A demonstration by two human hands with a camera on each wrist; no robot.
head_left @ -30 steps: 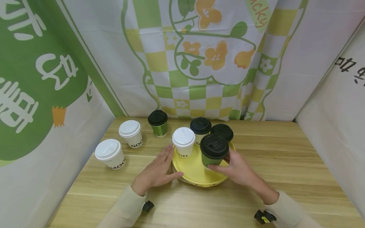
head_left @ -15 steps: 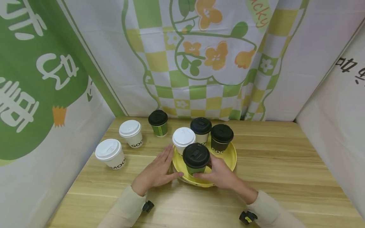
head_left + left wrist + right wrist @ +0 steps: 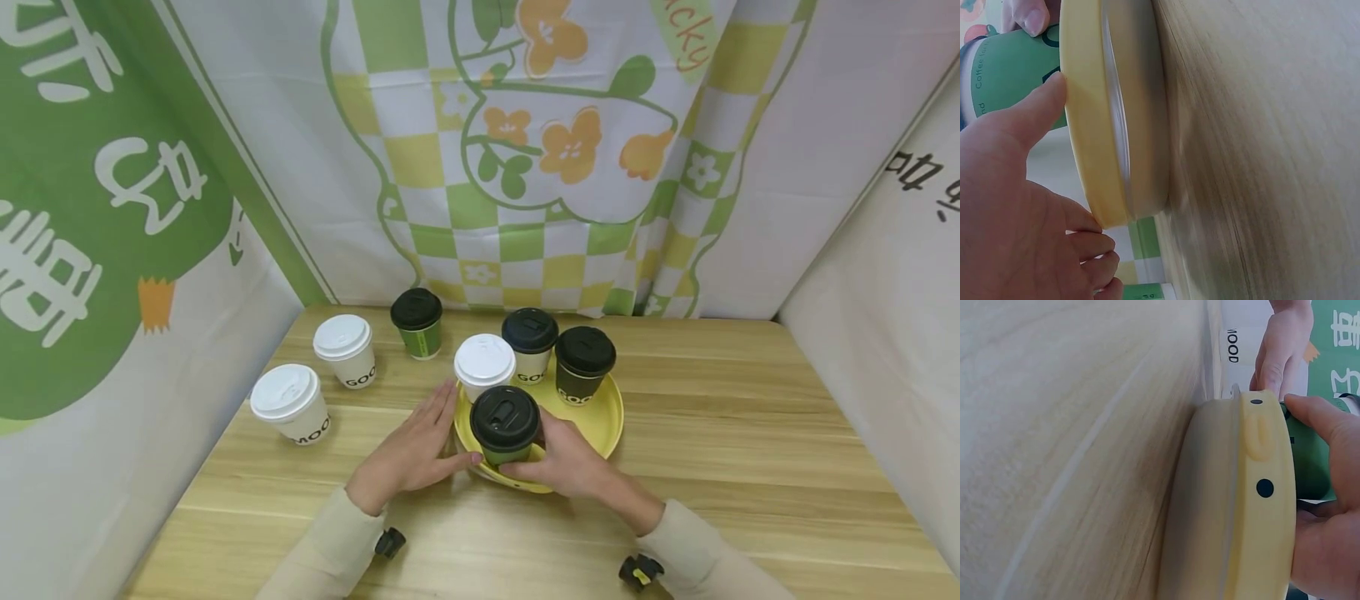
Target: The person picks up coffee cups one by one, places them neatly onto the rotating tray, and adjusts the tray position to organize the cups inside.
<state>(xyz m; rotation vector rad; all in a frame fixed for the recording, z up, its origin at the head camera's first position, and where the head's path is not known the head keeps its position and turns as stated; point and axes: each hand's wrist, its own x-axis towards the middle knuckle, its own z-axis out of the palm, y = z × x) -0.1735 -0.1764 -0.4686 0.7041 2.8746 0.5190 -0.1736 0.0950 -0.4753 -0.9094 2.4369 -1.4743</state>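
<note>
My right hand (image 3: 573, 465) grips a green paper coffee cup (image 3: 505, 427) with a black lid, at the front left of a round yellow tray (image 3: 596, 429). In the right wrist view, the cup's green side (image 3: 1309, 459) shows just beyond the tray's rim. My left hand (image 3: 408, 450) has its fingers straight along the tray's left edge, thumb near the front rim. On the tray, behind the held cup, stand a white-lidded cup (image 3: 484, 362), a white cup with a black lid (image 3: 529, 337) and a dark cup (image 3: 582, 371).
Left of the tray on the wooden table (image 3: 720, 417) stand two white-lidded cups, one nearer (image 3: 291, 404) and one farther (image 3: 345, 350). A green cup with a black lid (image 3: 417, 325) is by the back edge. A patterned curtain (image 3: 510, 233) hangs behind.
My right hand has carried the green cup left and toward me, from the tray's right-middle to its front left. The dark cup behind is now uncovered. My left hand has stayed put.
</note>
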